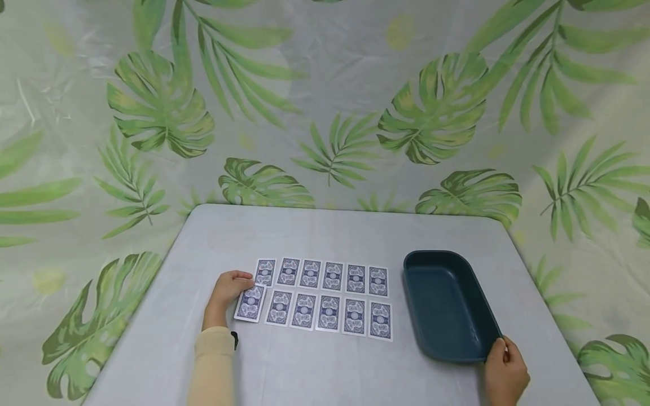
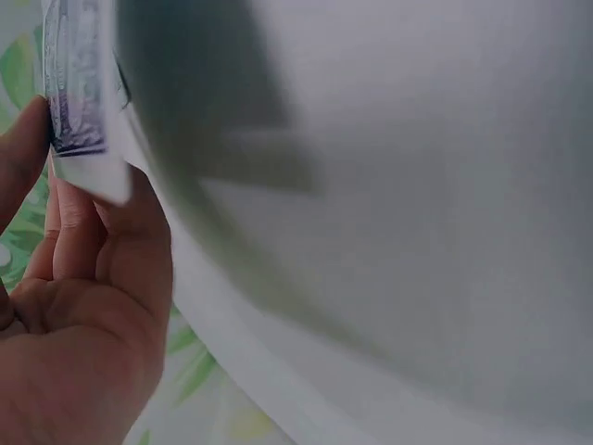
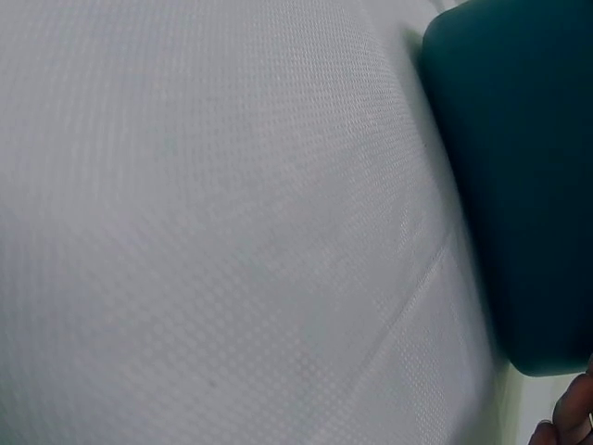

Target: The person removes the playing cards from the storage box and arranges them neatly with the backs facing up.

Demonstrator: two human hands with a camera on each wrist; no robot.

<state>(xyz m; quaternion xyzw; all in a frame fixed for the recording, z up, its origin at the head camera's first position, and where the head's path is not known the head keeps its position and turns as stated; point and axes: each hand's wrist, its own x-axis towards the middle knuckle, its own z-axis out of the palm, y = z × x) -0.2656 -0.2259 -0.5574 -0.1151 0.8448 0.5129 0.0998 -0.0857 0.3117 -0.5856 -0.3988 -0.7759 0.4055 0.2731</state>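
My left hand (image 1: 227, 292) pinches a blue-and-white patterned playing card (image 1: 250, 304) at the left end of the lower row. In the left wrist view the thumb lies on the patterned side of that playing card (image 2: 82, 79), with the fingers behind it. Several more face-down cards lie in two rows, among them an upper-row card (image 1: 332, 276) and a lower-row card (image 1: 354, 317). My right hand (image 1: 508, 372) grips the near right corner of a dark teal rectangular tray (image 1: 444, 307). Only the tray's outer wall (image 3: 519, 185) and a few fingertips show in the right wrist view.
A white cloth covers the table (image 1: 315, 372). Behind it hangs a leaf-patterned curtain (image 1: 330, 101), which also shows at both sides. The tray stands to the right of the card rows. A dark band (image 1: 235, 340) sits on the left wrist.
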